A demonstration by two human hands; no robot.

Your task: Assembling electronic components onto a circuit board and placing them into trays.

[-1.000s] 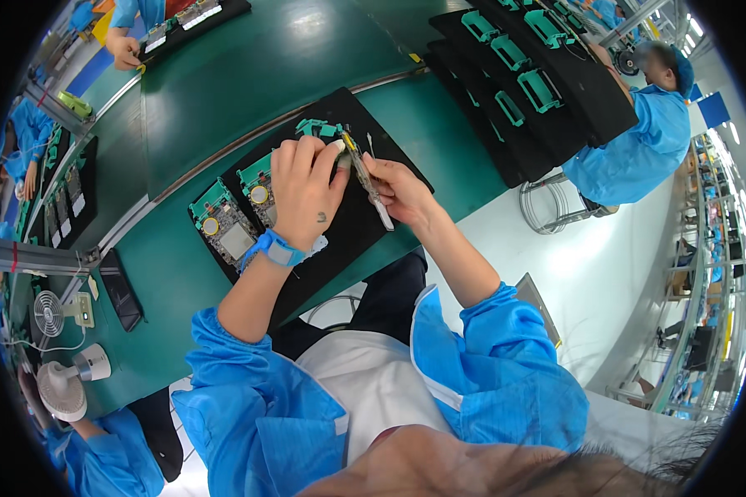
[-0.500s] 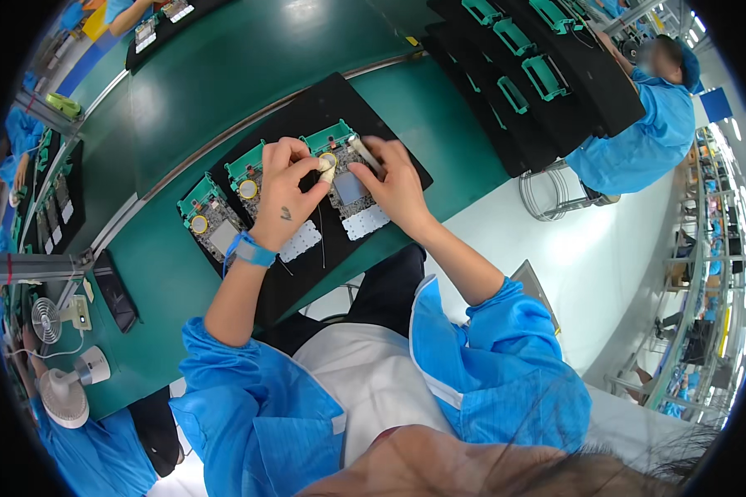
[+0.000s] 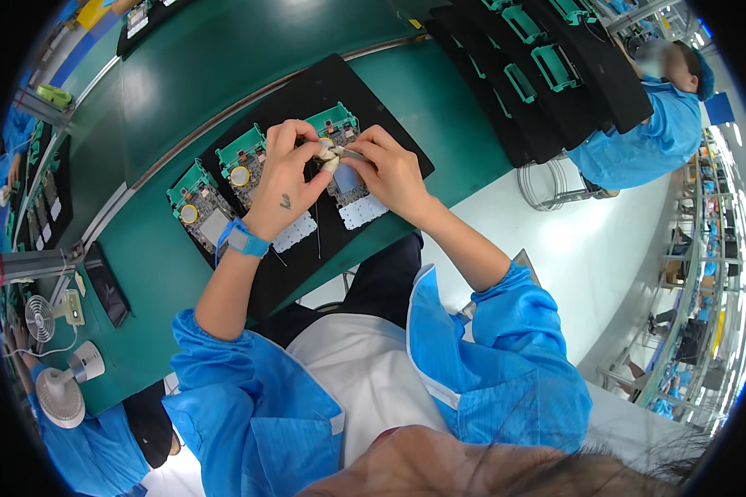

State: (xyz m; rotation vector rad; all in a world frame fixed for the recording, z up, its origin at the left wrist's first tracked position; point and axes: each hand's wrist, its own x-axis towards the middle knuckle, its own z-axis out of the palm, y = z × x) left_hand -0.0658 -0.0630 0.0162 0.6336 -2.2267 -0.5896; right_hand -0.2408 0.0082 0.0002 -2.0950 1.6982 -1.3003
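Observation:
Over the rightmost circuit board on the black mat, my two hands meet. My left hand, with off-white finger covers on thumb and forefinger, is closed in a pinch; whatever lies between the fingertips is too small to make out. In my right hand is a slim grey tool, pointing left to the left fingertips. Each board has a green plastic bracket on its far edge. Left of this board lie a middle board, partly hidden by my left hand, and another board. Yellow-rimmed round parts sit on them.
Stacked black trays with green brackets stand at the far right, beside a seated co-worker in blue. A dark flat device and two small fans are on the left. A metal rail crosses the green table.
My right hand has turned the tool and brought its tip left to the left fingertips. The left hand remains pinched over the board. The whole view has shifted slightly.

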